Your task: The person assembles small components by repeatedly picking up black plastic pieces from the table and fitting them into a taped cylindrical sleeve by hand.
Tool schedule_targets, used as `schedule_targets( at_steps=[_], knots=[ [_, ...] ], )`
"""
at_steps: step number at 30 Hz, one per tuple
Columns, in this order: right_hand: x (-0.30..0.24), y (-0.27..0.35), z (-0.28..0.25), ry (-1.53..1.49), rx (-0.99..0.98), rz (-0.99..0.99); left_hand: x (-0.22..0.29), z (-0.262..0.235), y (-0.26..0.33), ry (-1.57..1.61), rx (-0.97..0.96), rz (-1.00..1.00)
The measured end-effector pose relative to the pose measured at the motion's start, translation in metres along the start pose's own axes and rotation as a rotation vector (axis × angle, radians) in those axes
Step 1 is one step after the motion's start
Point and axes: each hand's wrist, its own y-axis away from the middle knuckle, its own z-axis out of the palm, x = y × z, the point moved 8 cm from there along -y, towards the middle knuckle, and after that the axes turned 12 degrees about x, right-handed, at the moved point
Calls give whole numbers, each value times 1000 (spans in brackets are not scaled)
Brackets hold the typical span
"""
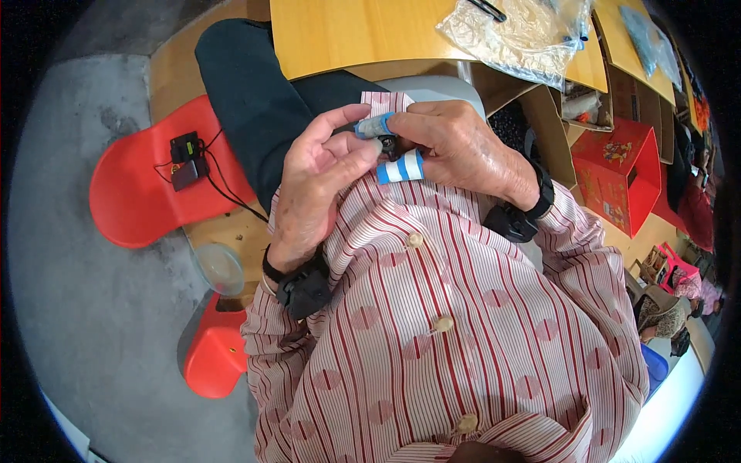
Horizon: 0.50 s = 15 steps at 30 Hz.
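Observation:
Above my lap, both hands work close together on a blue-and-white striped band (402,167) with a small black fitting (388,145). My left hand (320,166) pinches the fitting's near side between thumb and fingers. From the other side, my right hand (463,147) grips the band, its fingers curled and partly hidden. A second striped section (374,126) shows at the fingertips, greyer than the lower one. Whether the two sections are one piece, I cannot tell. Black devices are strapped round both wrists.
Ahead stands a wooden table (363,31) bearing a clear plastic bag (513,42). To the left are a red chair (147,185) with a black cabled device (187,162) and a clear round lid or bowl (218,267). A red box (617,177) and cardboard cartons stand at right.

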Motion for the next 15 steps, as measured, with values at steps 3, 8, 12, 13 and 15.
schedule_targets(
  at_steps=[3,8,12,13,15],
  knots=[
    [1,1,-2,-56,37,5,-1,-1,-1,15,-1,-26],
    [4,0,-4,-142,19,64,2,-6,-2,-45,6,19],
    [7,1,-2,-142,21,77,3,-7,-1,-43,28,30],
    [7,1,-2,-142,22,78,4,-8,-1,-62,30,52],
    [7,0,-1,-168,8,105,7,-8,-1,-81,32,72]
  ],
)
